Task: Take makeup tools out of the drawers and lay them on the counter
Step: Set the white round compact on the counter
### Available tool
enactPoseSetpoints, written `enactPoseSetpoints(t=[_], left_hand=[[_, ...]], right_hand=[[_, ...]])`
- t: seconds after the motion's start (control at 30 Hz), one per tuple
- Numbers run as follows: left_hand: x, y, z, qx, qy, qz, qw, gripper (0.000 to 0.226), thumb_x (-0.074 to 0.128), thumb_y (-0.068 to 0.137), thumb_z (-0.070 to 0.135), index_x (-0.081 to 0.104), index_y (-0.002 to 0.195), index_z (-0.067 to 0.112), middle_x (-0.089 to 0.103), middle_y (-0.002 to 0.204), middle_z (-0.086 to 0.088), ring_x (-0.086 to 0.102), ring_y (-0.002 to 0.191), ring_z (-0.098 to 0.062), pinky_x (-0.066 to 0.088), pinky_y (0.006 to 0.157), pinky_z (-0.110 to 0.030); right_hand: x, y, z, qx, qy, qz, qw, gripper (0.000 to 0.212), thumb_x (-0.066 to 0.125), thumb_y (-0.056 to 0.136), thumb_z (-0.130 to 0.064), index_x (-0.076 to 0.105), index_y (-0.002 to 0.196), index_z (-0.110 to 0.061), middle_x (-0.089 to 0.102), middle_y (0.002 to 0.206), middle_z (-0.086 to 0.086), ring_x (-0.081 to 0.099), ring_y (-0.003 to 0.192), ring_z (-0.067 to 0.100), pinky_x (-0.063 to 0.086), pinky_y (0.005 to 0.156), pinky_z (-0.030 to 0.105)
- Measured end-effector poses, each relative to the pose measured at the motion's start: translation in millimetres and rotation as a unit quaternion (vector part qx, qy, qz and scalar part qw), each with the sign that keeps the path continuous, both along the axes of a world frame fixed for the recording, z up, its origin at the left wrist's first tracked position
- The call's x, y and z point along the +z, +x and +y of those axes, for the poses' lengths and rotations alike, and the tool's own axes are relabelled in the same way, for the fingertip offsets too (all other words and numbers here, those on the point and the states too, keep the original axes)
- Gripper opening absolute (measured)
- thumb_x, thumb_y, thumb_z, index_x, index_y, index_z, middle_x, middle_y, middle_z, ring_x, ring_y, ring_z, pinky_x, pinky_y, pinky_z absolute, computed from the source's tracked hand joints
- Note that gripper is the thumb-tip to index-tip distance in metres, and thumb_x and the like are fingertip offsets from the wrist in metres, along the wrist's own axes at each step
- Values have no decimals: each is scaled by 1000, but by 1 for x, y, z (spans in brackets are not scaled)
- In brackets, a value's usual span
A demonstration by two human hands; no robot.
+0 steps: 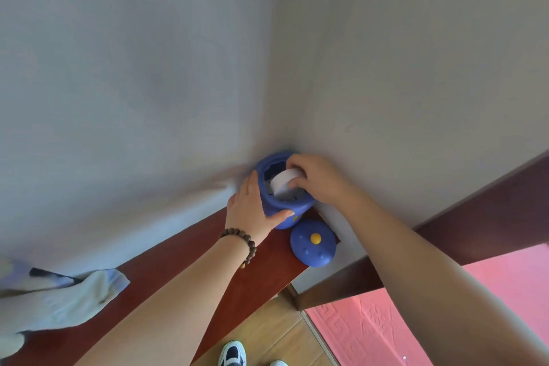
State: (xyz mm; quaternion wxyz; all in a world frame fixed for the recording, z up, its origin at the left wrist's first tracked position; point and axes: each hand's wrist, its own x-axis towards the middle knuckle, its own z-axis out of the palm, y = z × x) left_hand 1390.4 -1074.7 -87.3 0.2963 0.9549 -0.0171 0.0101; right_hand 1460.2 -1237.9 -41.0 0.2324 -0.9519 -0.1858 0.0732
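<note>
White roll [283, 182] sat tilted in the mouth of the blue jar [277, 208], partly inside, upper edge above the rim. Looked like a roll of tape or similar; couldn't tell exactly what. Right hand [319, 180] had fingers curled over the roll's right side, gripping it from above at the jar opening. Left hand [251, 211] lay flat against the jar's left wall, fingers straight, thumb [282, 215] wrapped across the front, steadying it; nothing grasped in the fingers. Beaded bracelet [240, 242] on the left wrist.

Jar stood at the far end of the reddish-brown counter [208, 270], tucked into the wall corner [279, 134]. Its blue lid [312, 243], yellow knob up, lay on the counter just in front of the jar, near the counter's right edge. Pale cloth [59, 297] lay crumpled on the counter's left end, well apart from the jar.

Below: wooden floor [282, 333], pink mat [386, 327] to the right, toes of two sneakers [233, 352] at the bottom edge.
</note>
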Motion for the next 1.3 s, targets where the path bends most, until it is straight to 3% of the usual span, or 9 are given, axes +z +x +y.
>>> enactPoseSetpoints(t=[0.1, 0.23, 0.4, 0.5, 0.63, 0.87, 1.03, 1.3], left_hand=[[2, -1, 2, 1, 42, -2, 999, 100, 66, 73, 62, 22, 147, 12, 39, 145, -5, 42, 131, -23, 37, 104, -37], [6, -23, 17, 39, 84, -16, 996, 95, 55, 79, 67, 23, 148, 10, 35, 150, -10, 31, 140, -26, 30, 111, -40], [-1, -74, 56, 129, 128, 5, 983, 83, 39, 89, 63, 12, 152, 16, 25, 157, -6, 17, 147, -22, 20, 118, -42], [-5, -124, 84, 195, 142, 30, 970, 81, 36, 90, 63, 12, 152, 16, 25, 157, -5, 16, 147, -21, 19, 118, -41], [-7, -199, 133, 280, 172, 59, 942, 80, 35, 90, 63, 16, 151, 15, 28, 155, -6, 20, 146, -22, 21, 118, -41], [-14, -303, 217, 395, 170, 98, 897, 77, 40, 89, 60, 26, 148, 12, 36, 152, -9, 26, 143, -24, 26, 115, -44], [-25, -365, 284, 402, 161, 109, 895, 79, 36, 89, 63, 20, 150, 15, 32, 154, -6, 21, 145, -22, 22, 117, -43], [-31, -422, 375, 370, 173, 123, 904, 79, 33, 90, 64, 16, 151, 17, 26, 156, -6, 16, 146, -23, 18, 118, -44]], right_hand=[[9, -17, 0, -32, 80, -33, 996, 23, 72, 78, -15, 60, 97, -9, 56, 88, 0, 49, 78, 18, 37, 71, 28], [22, -43, 8, -35, 162, -59, 984, 22, 69, 79, -24, 60, 95, -11, 60, 91, 6, 56, 84, 25, 48, 76, 39], [17, -80, 43, -19, 220, -25, 975, 21, 69, 83, -27, 62, 101, -19, 60, 98, -1, 56, 88, 14, 48, 77, 24], [-1, -106, 82, 14, 241, 18, 970, 26, 70, 83, -25, 62, 105, -16, 58, 102, 2, 58, 88, 15, 49, 79, 26], [-22, -148, 145, 79, 234, 60, 967, 25, 70, 82, -23, 62, 105, -17, 58, 101, 2, 58, 88, 19, 50, 82, 38], [-39, -227, 246, 166, 183, 90, 965, 28, 67, 84, -30, 63, 109, -17, 53, 98, -3, 53, 82, 13, 39, 69, 24], [-59, -278, 324, 153, 141, 122, 970, 19, 63, 85, -28, 63, 103, -22, 53, 92, -4, 55, 80, 17, 39, 65, 25], [-89, -330, 425, 93, 86, 169, 977, 26, 60, 88, -26, 65, 112, -17, 54, 111, 4, 56, 88, 20, 42, 75, 30]])
